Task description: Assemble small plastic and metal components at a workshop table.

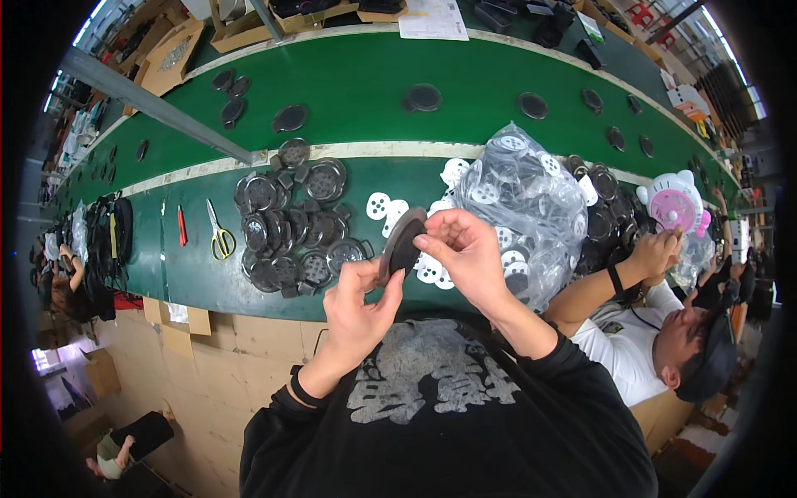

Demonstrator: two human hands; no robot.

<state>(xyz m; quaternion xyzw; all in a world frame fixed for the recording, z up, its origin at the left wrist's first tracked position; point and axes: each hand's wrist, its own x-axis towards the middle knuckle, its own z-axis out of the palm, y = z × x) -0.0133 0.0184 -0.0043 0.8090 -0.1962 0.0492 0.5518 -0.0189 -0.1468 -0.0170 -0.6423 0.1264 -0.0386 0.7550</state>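
Both of my hands hold a dark round disc-shaped part [402,246], tilted on edge above the near bench. My left hand [355,309] grips its lower left rim between thumb and fingers. At its upper right side, the thumb and fingertips of my right hand [462,253] pinch or press on the face; whether a thin piece lies under them I cannot make out. White rounded pieces with dark spots [397,212] lie just behind and under the disc. More of these fill a clear plastic bag [531,195] beyond my right hand. Dark round parts with tabs [286,228] are heaped to the left.
Yellow-handled scissors [221,236] and a red tool [182,225] lie farther left. Behind a pale rail, a green conveyor belt [357,83] carries scattered dark discs [422,98]. A metal post [166,106] crosses at left. A co-worker [639,336] sits close on the right, beside a pink fan [673,209].
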